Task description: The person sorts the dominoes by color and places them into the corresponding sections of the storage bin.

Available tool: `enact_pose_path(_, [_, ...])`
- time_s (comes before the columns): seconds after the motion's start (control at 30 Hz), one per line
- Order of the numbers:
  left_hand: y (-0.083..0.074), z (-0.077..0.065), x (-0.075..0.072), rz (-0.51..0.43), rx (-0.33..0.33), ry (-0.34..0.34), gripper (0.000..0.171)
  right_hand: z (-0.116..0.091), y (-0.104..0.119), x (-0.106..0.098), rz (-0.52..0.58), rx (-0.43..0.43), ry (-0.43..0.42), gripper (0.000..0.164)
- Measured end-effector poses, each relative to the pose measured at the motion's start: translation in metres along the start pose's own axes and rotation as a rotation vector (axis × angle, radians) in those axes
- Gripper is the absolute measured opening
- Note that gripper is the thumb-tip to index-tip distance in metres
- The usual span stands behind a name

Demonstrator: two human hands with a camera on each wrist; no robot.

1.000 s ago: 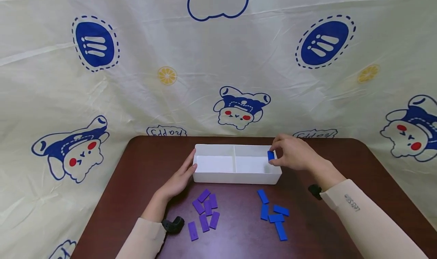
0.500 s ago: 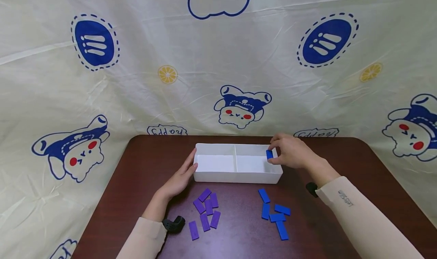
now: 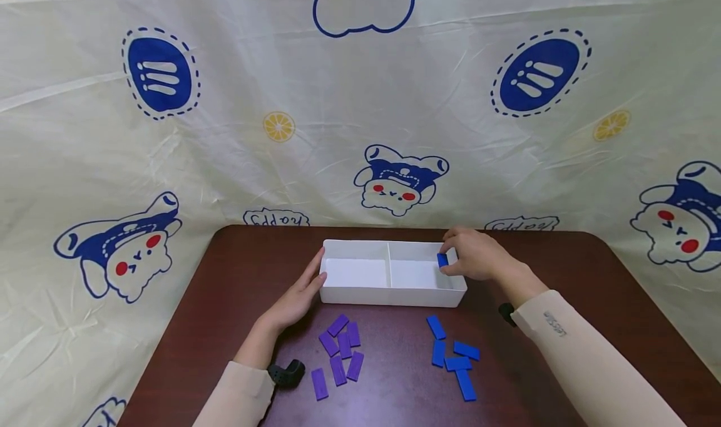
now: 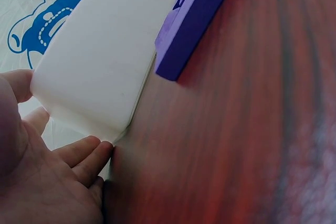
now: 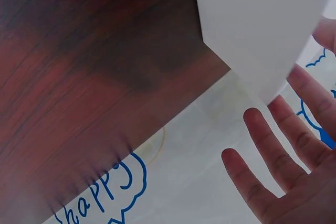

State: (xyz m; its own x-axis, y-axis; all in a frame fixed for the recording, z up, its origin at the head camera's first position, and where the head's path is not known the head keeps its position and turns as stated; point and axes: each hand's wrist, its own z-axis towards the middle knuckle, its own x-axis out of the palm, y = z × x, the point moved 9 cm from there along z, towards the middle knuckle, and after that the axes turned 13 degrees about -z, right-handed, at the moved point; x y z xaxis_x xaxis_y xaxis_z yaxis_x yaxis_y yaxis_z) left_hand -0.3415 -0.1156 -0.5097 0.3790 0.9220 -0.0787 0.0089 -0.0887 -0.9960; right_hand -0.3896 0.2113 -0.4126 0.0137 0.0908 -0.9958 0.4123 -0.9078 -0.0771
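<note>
A white two-compartment box (image 3: 388,295) stands on the table. My left hand (image 3: 294,300) rests against its left end, fingers extended; in the left wrist view the fingertips (image 4: 102,150) touch the lower edge of that end. Between thumb and fingers my right hand (image 3: 479,256) pinches a small blue rectangular block (image 3: 442,260), inside the right compartment near its right wall. In the right wrist view the other fingers (image 5: 262,135) spread outside the box's end, and the block is hidden behind the wall. Several loose blue blocks (image 3: 465,384) lie in front of the right compartment.
Several purple rectangular blocks (image 3: 320,384) lie in front of the left compartment, close to the left forearm. The dark wooden table (image 3: 394,377) ends just behind the box, where a printed white curtain (image 3: 225,133) hangs.
My right hand has moved slightly left and lower with the blue block, away from the right end wall and deeper into the compartment. The left hand stays against the box.
</note>
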Motion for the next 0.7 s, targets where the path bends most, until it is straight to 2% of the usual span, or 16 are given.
enact_pose_path(0.7, [-0.001, -0.001, 0.002, -0.016, 0.004, -0.003, 0.063, 0.012, -0.004, 0.03, -0.044, -0.021, 0.063, 0.036])
